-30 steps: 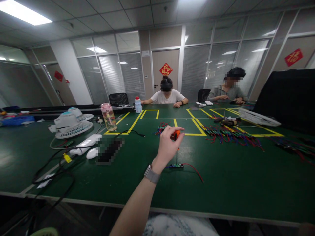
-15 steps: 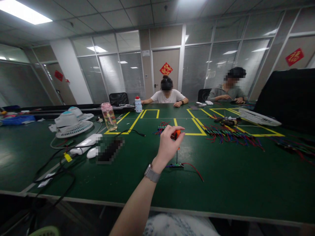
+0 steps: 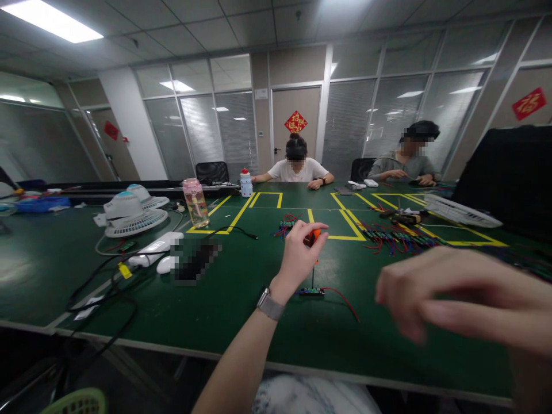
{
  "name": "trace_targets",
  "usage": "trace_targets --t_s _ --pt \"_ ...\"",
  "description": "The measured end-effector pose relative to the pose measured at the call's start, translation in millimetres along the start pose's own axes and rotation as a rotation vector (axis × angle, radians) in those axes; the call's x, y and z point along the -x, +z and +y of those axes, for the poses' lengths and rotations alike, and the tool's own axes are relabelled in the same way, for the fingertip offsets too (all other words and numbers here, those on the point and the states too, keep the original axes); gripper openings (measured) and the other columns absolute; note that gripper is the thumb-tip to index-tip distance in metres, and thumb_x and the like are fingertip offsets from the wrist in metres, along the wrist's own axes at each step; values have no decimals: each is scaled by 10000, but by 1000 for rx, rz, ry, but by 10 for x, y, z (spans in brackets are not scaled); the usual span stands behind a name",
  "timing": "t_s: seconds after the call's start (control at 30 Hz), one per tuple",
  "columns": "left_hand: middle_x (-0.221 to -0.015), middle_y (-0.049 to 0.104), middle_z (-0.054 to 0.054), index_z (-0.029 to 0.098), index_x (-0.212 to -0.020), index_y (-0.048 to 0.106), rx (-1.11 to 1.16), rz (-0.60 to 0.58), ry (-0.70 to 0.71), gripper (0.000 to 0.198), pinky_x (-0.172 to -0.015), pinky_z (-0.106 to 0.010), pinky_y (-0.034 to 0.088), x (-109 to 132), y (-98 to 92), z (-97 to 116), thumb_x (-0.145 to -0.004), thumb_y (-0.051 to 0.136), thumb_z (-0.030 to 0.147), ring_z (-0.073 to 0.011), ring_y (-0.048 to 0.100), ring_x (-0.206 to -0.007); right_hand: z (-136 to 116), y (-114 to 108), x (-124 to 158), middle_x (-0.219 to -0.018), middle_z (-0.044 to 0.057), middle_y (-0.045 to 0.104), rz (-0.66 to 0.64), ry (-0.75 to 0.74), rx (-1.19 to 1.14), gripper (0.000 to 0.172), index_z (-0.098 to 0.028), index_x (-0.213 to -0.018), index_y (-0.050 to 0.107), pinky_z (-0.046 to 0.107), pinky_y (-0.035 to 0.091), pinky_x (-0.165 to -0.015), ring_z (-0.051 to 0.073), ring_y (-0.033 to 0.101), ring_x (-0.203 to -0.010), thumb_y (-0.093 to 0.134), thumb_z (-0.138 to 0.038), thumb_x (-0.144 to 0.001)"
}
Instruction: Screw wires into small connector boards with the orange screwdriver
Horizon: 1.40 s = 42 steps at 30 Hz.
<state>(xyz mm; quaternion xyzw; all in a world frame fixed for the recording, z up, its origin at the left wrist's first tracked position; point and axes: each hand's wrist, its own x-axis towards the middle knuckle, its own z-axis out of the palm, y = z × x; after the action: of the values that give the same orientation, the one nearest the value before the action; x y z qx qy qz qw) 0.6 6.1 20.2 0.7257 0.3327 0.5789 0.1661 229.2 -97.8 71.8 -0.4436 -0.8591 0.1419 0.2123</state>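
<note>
My left hand (image 3: 302, 253), with a watch (image 3: 271, 305) at its wrist, is closed around the orange handle of a screwdriver (image 3: 316, 234). The screwdriver stands upright, its thin shaft reaching down to a small green circuit board (image 3: 312, 292). That board lies on the table, and a red wire (image 3: 345, 301) curves away from its right end. Smeared by motion, my right hand (image 3: 440, 293) hangs over the table to the right, apart from the board. Its fingers are too blurred to show whether they hold anything.
Circuit boards with wires (image 3: 397, 237) lie in a row at the right, near a white keyboard (image 3: 461, 210). A smaller cluster (image 3: 288, 224) sits behind my left hand. Left are a pink-capped bottle (image 3: 196, 204), a power strip (image 3: 156, 249) and cables. Two people sit across the table.
My right hand has come into view from the right. The left hand keeps its hold on the screwdriver over the board. The whole view has shifted slightly.
</note>
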Motion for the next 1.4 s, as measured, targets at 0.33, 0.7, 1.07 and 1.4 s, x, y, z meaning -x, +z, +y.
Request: trace_targets --t_s 0.33,0.7,1.07,1.4 --pt "-1083 627 -65 210 -1161 635 233 -135 -23 299 -679 -219 539 31 0 68 -944 430 203 -129 635 -856 472 1216 -1005 -880 48 670 -188 14 -175 307 -159 -991 687 272 459 -685 185 591 -775 714 -240 -696" --pt "-966 554 -46 224 -981 711 0 105 61 185 -834 -280 482 160 -62 88 -900 549 263 -147 580 -892 550 1404 -945 -747 28 630 -23 -44 -321 108 -147 -830 706 255 431 -623 153 548 -674 666 -189 -739" --pt "-906 632 -43 209 -990 717 137 107 -25 180 -693 -222 499 133 -56 60 -852 617 267 -142 612 -836 612 1443 -961 -721 34 619 9 -12 -385 129 -135 -789 706 256 437 -602 152 555 -652 698 -250 -729" --pt "-1038 645 -76 201 -1085 676 275 30 -53 233 -713 -236 539 144 -21 5 -883 564 230 -166 638 -908 625 1455 -963 -707 27 621 12 -11 -418 115 -131 -777 700 247 437 -596 141 552 -634 698 -228 -715"
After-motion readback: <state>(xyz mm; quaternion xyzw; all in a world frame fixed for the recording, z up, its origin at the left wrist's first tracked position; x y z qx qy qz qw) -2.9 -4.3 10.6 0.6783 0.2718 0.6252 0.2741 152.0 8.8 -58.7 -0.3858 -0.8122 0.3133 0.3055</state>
